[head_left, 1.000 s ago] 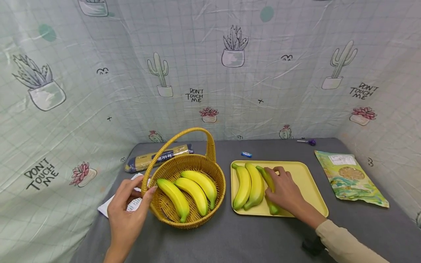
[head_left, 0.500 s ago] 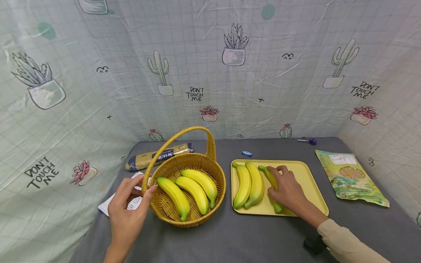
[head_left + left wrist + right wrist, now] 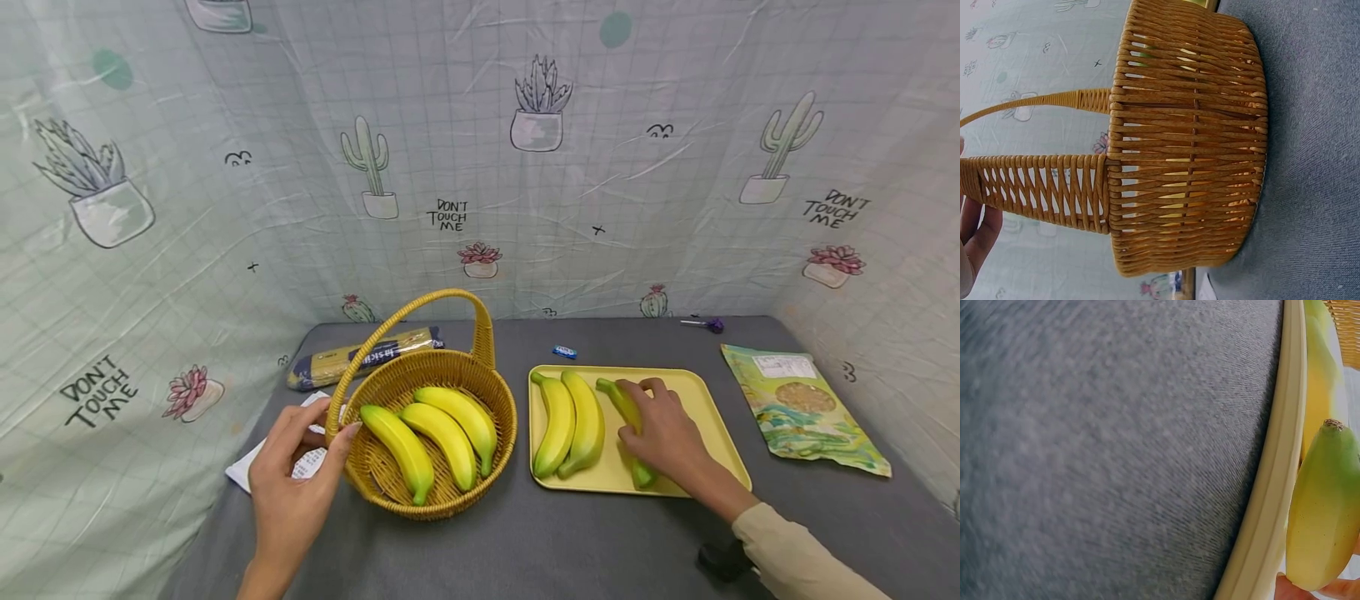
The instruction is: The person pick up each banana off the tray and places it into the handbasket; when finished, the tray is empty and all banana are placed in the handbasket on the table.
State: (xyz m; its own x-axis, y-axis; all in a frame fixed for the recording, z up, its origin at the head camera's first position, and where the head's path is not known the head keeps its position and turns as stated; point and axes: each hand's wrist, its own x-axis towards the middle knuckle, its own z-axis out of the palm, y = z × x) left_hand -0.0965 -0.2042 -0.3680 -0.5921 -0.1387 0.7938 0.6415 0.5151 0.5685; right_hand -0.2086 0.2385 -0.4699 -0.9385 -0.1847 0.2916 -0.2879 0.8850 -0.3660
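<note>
My left hand [image 3: 296,483] pinches the near left side of the handle [image 3: 339,398] of a yellow wicker basket [image 3: 504,433]. Three bananas [image 3: 401,450] lie in that basket. In the left wrist view, the basket's woven side [image 3: 1191,137] fills the middle, with fingers [image 3: 982,234] at the handle. Over the yellow tray [image 3: 705,425], my right hand [image 3: 663,429] grips a green-tipped banana [image 3: 626,406], covering its middle. Two more bananas [image 3: 583,425] lie side by side at the tray's left. The right wrist view shows the gripped banana's end [image 3: 1325,506] at the tray rim.
Behind the basket lies a pasta packet [image 3: 322,367], with a printed white paper [image 3: 243,471] beside it. A small blue wrapper [image 3: 565,352] sits behind the tray. To the right are a green food bag [image 3: 806,408] and a purple-ended stick [image 3: 712,325]. A patterned curtain encloses the table.
My right hand has shifted slightly right with its banana, widening the gap from the two other bananas on the tray. My left hand stays on the basket handle.
</note>
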